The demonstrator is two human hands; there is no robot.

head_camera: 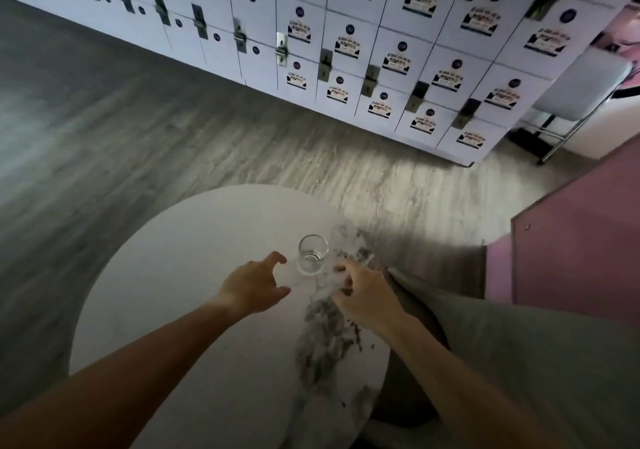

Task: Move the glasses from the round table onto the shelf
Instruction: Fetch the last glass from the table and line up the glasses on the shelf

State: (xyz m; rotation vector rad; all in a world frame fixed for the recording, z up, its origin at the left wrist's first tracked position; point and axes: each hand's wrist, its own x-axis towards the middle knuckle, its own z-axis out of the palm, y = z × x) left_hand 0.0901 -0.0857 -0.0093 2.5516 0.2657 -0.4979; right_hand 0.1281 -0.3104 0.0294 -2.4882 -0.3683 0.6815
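Clear drinking glass (312, 254) stands upright near the round marble tabletop's (180, 261) right edge. Left hand (254, 287), fingers spread and empty, reaches beside it; right hand (365, 298) curls loosely, seemingly empty. Pickup stage: next, wrap and lift.

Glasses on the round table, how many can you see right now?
1. The glass stands upright on the round table, between the left hand and the right hand, neither holding it. No others are visible.
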